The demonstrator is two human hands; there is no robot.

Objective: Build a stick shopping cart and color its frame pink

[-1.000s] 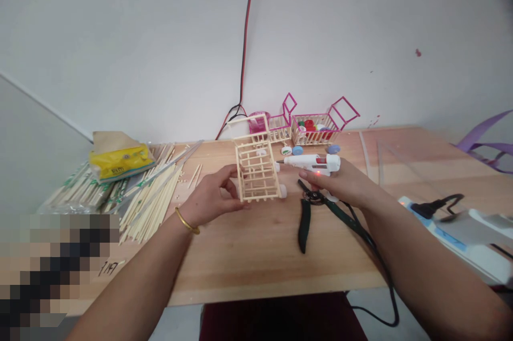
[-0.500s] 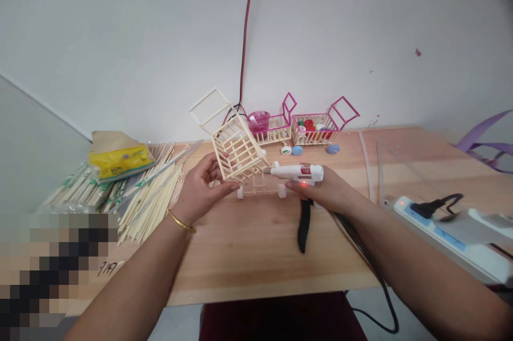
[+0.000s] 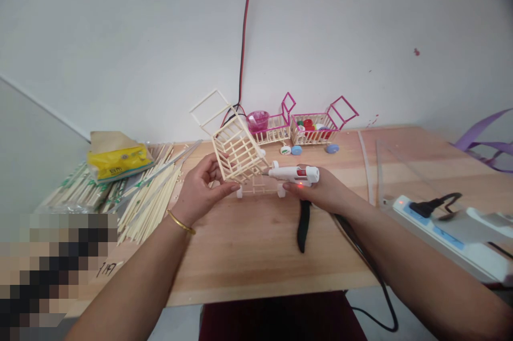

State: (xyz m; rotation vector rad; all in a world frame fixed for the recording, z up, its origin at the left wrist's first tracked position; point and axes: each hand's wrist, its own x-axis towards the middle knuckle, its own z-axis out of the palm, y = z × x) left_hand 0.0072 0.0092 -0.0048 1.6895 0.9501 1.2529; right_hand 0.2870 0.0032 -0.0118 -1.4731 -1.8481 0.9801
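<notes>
My left hand (image 3: 202, 191) grips a small cart basket built of pale wooden sticks (image 3: 236, 151), tilted back to the left with its square handle frame up by the wall. My right hand (image 3: 320, 191) is wrapped round a white hot glue gun (image 3: 294, 173) with a red light on its side; the nozzle points left and touches the basket's lower right corner. Under the basket a stick axle frame with white wheels (image 3: 260, 190) lies on the wooden table (image 3: 256, 255). Black-handled pliers (image 3: 303, 226) lie just below my right hand.
Two pink stick carts (image 3: 308, 127) holding bottle caps and a pink cup stand by the wall. Bundles of bamboo sticks (image 3: 140, 196) and a yellow tissue pack (image 3: 118, 159) lie at left. A white power strip (image 3: 444, 231) with a black plug sits at right. A red-black cable hangs down the wall.
Since a second ago my left hand tipped the basket back to the left, baring the wheel frame on the table. The glue gun moved down and left to the basket's corner.
</notes>
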